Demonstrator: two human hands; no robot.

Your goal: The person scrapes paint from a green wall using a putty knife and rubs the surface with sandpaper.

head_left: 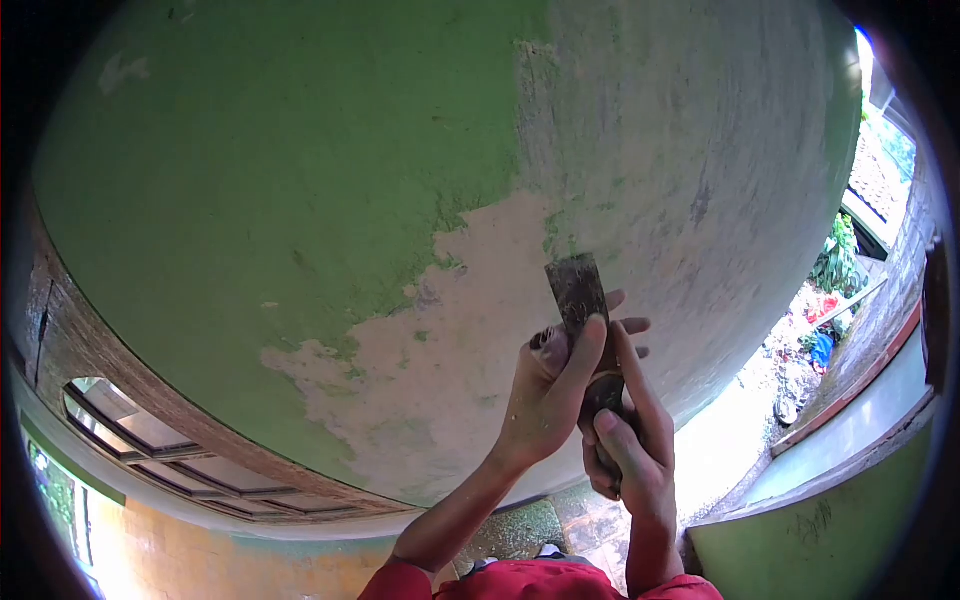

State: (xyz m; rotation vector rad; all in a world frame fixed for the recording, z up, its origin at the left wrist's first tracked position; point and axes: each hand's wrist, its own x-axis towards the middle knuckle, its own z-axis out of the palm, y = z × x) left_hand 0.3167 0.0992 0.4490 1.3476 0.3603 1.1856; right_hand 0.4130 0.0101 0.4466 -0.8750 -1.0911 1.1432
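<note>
A scraper [577,285] with a wide, dark, stained blade points up toward the wall in front of me. My right hand [638,455] is closed round its dark handle, with the index finger stretched along the side. On the blade's lower part lies the thumb of my left hand [555,395], whose fingers reach behind it. A small greyish-purple piece [550,350] sits in the left hand by the index finger; what it is I cannot make out. Behind both hands, the wall [480,290] shows a bare, whitish patch beside green paint.
Peeling green paint [250,200] covers the wall's left part. At the lower left runs a wooden frame [130,385] with panes. Daylight, plants [838,258] and scattered litter [822,350] appear on the right, beyond a low ledge [850,390]. Tiled floor [590,520] lies below.
</note>
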